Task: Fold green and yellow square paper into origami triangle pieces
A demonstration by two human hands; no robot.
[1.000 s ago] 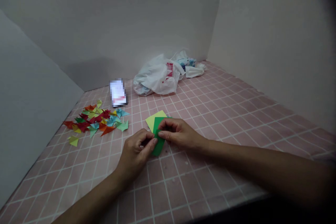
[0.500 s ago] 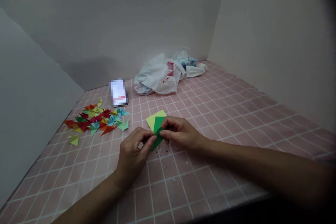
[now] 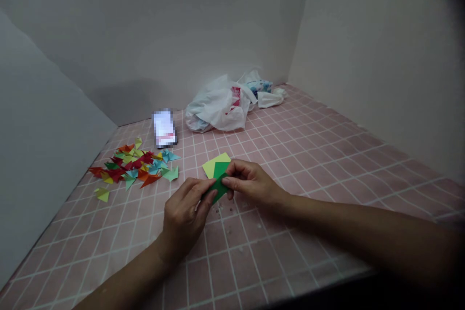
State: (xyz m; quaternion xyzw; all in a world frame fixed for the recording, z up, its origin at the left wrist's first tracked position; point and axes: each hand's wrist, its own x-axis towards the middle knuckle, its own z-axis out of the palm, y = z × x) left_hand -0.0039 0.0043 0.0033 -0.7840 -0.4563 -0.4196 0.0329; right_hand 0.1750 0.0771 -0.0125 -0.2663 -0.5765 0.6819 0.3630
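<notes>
Between both hands is a folded piece of green origami paper [image 3: 220, 188], held a little above the table. My left hand [image 3: 186, 210] pinches its left edge between thumb and fingers. On the opposite edge, my right hand [image 3: 252, 184] grips the paper with thumb and bent forefinger. Just behind it a yellow sheet of paper [image 3: 212, 163] lies on the table, partly covered by the green paper and my right fingers. Small folded paper pieces [image 3: 136, 162] in red, orange, yellow, green and blue are heaped to the left.
A lit phone [image 3: 164, 128], its screen blurred out, leans near the back wall. White plastic bags [image 3: 220, 106] and a blue-and-white packet [image 3: 259, 86] lie at the back. Pink-and-white checked cloth [image 3: 319, 155] covers the table, with walls on three sides.
My left fingers have shifted slightly along the green paper and lie flatter on it. The paper's tilt has changed a little, while my right hand has barely moved.
</notes>
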